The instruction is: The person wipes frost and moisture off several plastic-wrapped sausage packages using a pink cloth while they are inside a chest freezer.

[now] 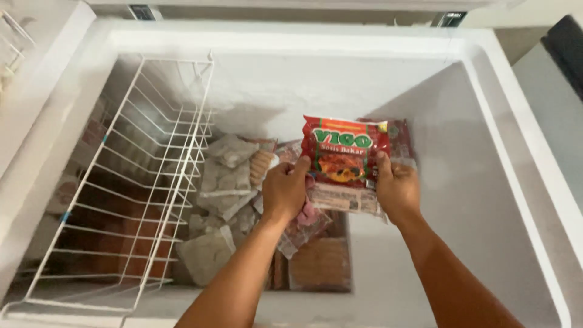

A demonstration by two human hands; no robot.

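Note:
I look down into an open white chest freezer (486,182). My left hand (284,189) and my right hand (398,187) together hold a flat red packet of sausages (345,152) by its two lower corners, upright above the freezer's contents. A second red packet (401,136) shows just behind it, and I cannot tell whether my right hand holds that one too. Below my hands lie several frosted clear bags of frozen food (228,176) and a brownish flat pack (320,264).
A white wire basket (152,182) hangs across the freezer's left part, with reddish packets dimly visible beneath it. The freezer's right inner step (388,285) is white. A grey appliance edge (555,79) stands at the far right.

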